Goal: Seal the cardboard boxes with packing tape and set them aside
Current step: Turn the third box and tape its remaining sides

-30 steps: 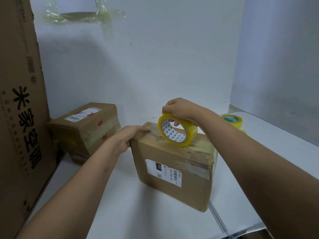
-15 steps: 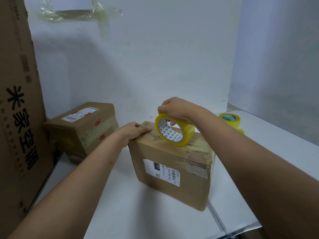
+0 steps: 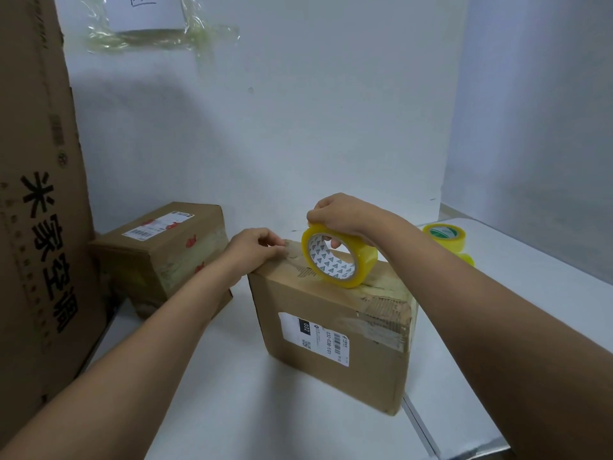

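Observation:
A worn brown cardboard box [image 3: 331,343] with a white shipping label stands on the white table [image 3: 232,410] in the middle. A yellow roll of packing tape [image 3: 338,260] stands on edge on the box's top. My right hand [image 3: 341,214] grips the roll from above, fingers through its core. My left hand [image 3: 255,249] sits at the box's far left top corner, fingertips pinching or pressing at the tape end there; the clear tape itself is hard to make out.
A second taped box [image 3: 166,254] lies at the back left. A tall brown carton [image 3: 36,210] with black characters fills the left side. Two more yellow tape rolls [image 3: 446,235] sit stacked at the back right. White walls close the back and right.
The left hand's fingers have curled in at the box's corner where they lay flatter before. The roll and right hand have stayed nearly in place on the box top.

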### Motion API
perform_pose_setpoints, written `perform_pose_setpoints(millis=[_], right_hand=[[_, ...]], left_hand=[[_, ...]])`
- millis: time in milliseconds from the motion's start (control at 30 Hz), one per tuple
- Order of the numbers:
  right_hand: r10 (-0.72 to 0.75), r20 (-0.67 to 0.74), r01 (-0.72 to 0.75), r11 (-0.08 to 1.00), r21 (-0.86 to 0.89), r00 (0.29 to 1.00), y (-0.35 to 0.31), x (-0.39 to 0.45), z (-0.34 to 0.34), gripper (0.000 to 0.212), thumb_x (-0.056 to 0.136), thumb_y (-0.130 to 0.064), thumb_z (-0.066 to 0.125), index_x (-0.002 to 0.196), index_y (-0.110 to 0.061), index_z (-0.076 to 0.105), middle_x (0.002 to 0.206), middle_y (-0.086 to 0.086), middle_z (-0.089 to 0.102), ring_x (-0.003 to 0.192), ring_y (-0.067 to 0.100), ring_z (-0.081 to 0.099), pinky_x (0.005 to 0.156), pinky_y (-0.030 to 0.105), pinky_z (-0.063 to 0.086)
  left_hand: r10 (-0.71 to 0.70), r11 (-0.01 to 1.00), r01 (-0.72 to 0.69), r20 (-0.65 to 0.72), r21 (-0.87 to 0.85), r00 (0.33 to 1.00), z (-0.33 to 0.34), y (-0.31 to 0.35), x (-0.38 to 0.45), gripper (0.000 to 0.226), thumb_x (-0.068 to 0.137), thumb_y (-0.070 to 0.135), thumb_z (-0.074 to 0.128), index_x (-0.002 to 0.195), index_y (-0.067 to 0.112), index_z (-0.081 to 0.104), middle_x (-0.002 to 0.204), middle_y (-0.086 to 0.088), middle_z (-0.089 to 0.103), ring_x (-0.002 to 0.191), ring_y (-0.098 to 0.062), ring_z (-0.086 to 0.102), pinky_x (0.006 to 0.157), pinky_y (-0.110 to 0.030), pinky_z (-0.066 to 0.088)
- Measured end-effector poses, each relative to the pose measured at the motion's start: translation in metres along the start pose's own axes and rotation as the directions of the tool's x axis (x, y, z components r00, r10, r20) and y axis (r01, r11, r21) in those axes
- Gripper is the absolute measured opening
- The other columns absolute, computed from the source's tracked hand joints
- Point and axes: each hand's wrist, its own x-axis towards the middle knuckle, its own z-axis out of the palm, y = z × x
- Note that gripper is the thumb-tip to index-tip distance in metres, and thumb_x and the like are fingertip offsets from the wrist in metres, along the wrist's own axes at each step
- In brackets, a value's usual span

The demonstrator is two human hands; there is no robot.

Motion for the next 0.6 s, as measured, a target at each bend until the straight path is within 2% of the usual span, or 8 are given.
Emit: perform_pose_setpoints(millis=[100, 167, 300, 367, 500, 600], right_hand=[[-0.002, 0.0, 0.002, 1.0, -0.009, 1.0, -0.001, 0.0, 0.001, 0.034, 0.097, -0.031, 0.047, 0.118, -0.008, 0.061, 0.101, 0.013, 0.07, 0.055, 0.013, 0.06, 0.062, 0.026, 0.046], [0.001, 0.0, -0.001, 1.0, 0.005, 1.0, 0.0, 0.0, 0.003, 0.034, 0.097, -0.032, 0.047, 0.117, -0.008, 0.061, 0.098, 0.012, 0.071, 0.054, 0.013, 0.06, 0.063, 0.026, 0.045], [0.015, -0.007, -0.015, 0.999, 0.031, 1.0, 0.004, 0.002, 0.0, 0.034, 0.096, -0.031, 0.048, 0.116, -0.008, 0.061, 0.09, 0.009, 0.068, 0.052, 0.012, 0.059, 0.067, 0.028, 0.045], [0.019, -0.013, -0.018, 0.999, 0.035, 1.0, 0.004, 0.003, -0.001, 0.034, 0.095, -0.031, 0.048, 0.117, -0.008, 0.061, 0.091, 0.008, 0.068, 0.052, 0.012, 0.059, 0.068, 0.028, 0.045], [0.013, -0.009, -0.013, 0.999, 0.04, 1.0, 0.003, 0.001, 0.0, 0.033, 0.096, -0.03, 0.048, 0.116, -0.008, 0.062, 0.093, 0.01, 0.069, 0.053, 0.013, 0.06, 0.064, 0.026, 0.046], [0.01, 0.002, -0.01, 1.0, 0.026, 1.0, 0.003, 0.0, 0.002, 0.033, 0.097, -0.03, 0.046, 0.115, -0.008, 0.062, 0.097, 0.013, 0.07, 0.055, 0.015, 0.06, 0.058, 0.025, 0.045]], left_hand=[[-0.042, 0.999, 0.042, 0.005, -0.024, 0.999, 0.005, -0.001, 0.002, 0.02, 0.077, 0.04, 0.08, 0.088, 0.025, 0.072, 0.098, 0.004, 0.068, 0.094, -0.015, 0.061, 0.081, -0.036, 0.05], [-0.038, 0.999, 0.038, -0.015, -0.036, 0.999, 0.011, -0.003, 0.003, 0.019, 0.078, 0.037, 0.08, 0.086, 0.023, 0.071, 0.099, 0.004, 0.067, 0.094, -0.016, 0.062, 0.077, -0.032, 0.048], [-0.016, 0.999, 0.018, -0.05, 0.033, 0.999, 0.02, -0.002, 0.008, 0.016, 0.079, 0.035, 0.079, 0.083, 0.025, 0.067, 0.107, 0.001, 0.062, 0.098, -0.017, 0.06, 0.08, -0.031, 0.047], [-0.022, 1.0, 0.023, -0.047, 0.015, 0.999, 0.019, 0.0, 0.009, 0.016, 0.08, 0.035, 0.078, 0.083, 0.025, 0.066, 0.107, 0.001, 0.062, 0.098, -0.016, 0.059, 0.08, -0.03, 0.046], [-0.048, 0.999, 0.049, -0.042, 0.009, 0.998, 0.02, 0.0, 0.007, 0.014, 0.084, 0.036, 0.074, 0.086, 0.025, 0.066, 0.107, 0.0, 0.062, 0.1, -0.019, 0.059, 0.083, -0.033, 0.049], [-0.03, 0.996, 0.016, -0.147, -0.092, 0.989, 0.015, 0.014, -0.001, 0.016, 0.09, 0.041, 0.065, 0.094, 0.025, 0.065, 0.106, 0.003, 0.062, 0.1, -0.015, 0.059, 0.083, -0.03, 0.049]])
